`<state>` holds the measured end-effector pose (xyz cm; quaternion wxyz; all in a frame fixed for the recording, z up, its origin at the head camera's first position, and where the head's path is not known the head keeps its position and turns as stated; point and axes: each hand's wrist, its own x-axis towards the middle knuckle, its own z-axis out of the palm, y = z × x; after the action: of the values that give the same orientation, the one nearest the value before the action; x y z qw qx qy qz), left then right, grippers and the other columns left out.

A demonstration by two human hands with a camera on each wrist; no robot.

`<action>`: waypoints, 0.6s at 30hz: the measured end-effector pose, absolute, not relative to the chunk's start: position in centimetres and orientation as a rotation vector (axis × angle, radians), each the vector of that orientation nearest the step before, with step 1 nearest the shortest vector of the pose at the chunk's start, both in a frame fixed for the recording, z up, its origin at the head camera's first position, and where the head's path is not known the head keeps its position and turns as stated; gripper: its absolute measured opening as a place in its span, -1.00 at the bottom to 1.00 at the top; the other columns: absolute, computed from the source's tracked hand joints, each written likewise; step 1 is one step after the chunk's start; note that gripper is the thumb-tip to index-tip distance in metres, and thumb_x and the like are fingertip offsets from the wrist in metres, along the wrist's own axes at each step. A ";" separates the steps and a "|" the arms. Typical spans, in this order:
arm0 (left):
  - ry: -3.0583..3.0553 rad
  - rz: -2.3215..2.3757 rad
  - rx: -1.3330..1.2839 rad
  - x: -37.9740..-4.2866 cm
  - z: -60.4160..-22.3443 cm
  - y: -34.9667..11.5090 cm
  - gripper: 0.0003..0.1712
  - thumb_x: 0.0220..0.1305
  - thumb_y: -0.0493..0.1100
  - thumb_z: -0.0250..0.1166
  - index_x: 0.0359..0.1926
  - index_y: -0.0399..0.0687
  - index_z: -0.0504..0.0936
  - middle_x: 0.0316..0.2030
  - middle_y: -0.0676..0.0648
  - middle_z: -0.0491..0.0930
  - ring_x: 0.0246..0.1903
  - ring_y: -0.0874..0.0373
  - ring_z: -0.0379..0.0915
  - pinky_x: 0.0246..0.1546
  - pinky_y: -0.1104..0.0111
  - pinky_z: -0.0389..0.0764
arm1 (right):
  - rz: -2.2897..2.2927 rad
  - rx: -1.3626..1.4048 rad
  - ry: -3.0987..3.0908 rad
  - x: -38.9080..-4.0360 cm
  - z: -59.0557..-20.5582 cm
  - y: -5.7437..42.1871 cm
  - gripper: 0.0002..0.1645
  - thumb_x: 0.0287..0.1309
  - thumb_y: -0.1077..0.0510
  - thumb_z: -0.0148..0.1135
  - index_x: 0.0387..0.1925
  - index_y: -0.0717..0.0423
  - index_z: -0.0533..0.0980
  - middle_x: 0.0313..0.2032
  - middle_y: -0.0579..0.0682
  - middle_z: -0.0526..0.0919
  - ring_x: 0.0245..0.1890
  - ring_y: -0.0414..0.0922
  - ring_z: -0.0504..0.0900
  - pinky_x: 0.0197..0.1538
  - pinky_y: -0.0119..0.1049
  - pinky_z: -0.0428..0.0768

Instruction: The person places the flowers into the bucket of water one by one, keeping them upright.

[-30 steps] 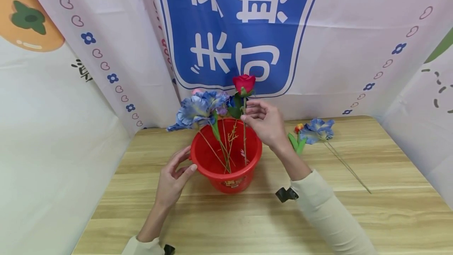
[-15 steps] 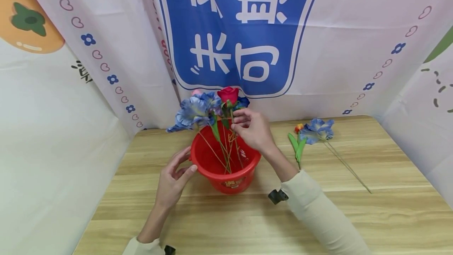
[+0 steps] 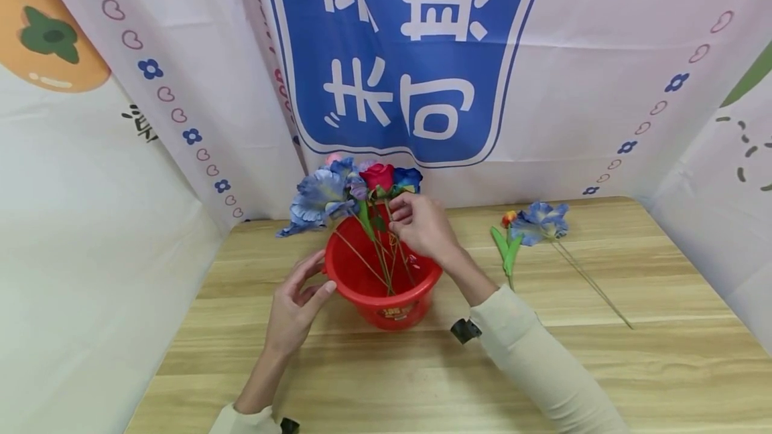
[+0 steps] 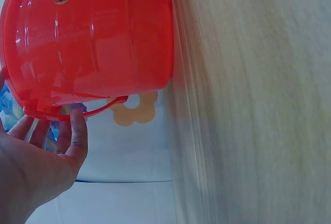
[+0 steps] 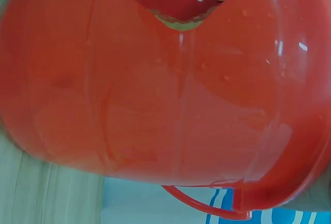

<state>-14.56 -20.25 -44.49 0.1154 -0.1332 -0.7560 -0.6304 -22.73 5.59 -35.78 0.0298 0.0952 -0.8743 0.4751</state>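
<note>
A red plastic bucket point(image 3: 386, 307) stands on the wooden table with several artificial flowers leaning in it. My left hand point(image 3: 295, 310) holds its left rim, the thumb towards the front. In the left wrist view, the fingers of my left hand point(image 4: 46, 157) curve at the rim and the thin red handle point(image 4: 103, 107). My right hand point(image 3: 422, 226) pinches the stem of a red rose point(image 3: 378, 178) above the bucket, its lower stem inside. Beside the rose are a large pale-blue flower point(image 3: 322, 196) and a dark-blue flower point(image 3: 407, 178). The right wrist view shows mostly the bucket wall point(image 5: 155, 94).
To the right on the table point(image 3: 603, 367) lie a pale-blue flower point(image 3: 539, 222) with a long bare stem and a small orange-red tulip point(image 3: 508, 218) with green leaves. Printed white cloth point(image 3: 573, 106) hangs behind and on both sides.
My right hand has moved left and slightly down with the rose, bringing its bloom in among the other flowers. The large pale-blue flower has shifted slightly left. My left hand has stayed at the rim.
</note>
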 end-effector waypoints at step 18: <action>-2.215 -1.852 -0.370 -14.5 -44.5 -20.2 -0.34 0.40 -0.42 0.37 0.49 -0.14 0.52 0.42 -0.16 0.52 0.26 0.21 0.56 0.11 0.47 0.74 | 1.517 0.281 -2.664 -20.7 -34.8 8.7 -0.55 0.35 0.15 0.45 0.22 0.17 0.64 0.02 0.11 0.81 0.03 0.07 0.82 0.12 -0.05 0.83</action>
<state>-14.53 -20.16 -44.53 0.1148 -0.1264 -0.7559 -0.6320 -20.69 8.67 -34.83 0.0317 0.0912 -0.8650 0.4924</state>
